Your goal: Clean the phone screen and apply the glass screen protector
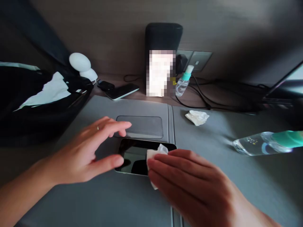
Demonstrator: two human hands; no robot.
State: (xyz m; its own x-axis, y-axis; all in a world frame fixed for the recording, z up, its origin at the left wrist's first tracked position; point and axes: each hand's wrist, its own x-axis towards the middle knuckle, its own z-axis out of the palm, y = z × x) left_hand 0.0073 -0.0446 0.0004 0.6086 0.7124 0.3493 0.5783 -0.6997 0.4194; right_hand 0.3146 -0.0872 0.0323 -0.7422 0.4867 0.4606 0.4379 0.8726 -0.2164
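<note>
A smartphone [134, 156] with a black, reflective screen lies flat on a grey mat [94, 201]. My right hand [196, 179] presses a folded white tissue [151, 154] onto the right part of that screen, fingers together over it. At the phone's left end hovers my left hand [90, 154], thumb and fingers apart with nothing between them; the thumb tip is at the phone's edge, and whether it touches I cannot tell. Just beyond the phone rests a thin transparent rectangular sheet with a dark outline [142, 126], like a screen protector.
A crumpled tissue [197, 117] and a lying spray bottle [258, 143] are on the right. Behind stand a smaller bottle [182, 86], a dark upright device [163, 36] and cables [203, 97]. Another phone [123, 91], a white rounded object [80, 62] and a black bag [47, 110] are left.
</note>
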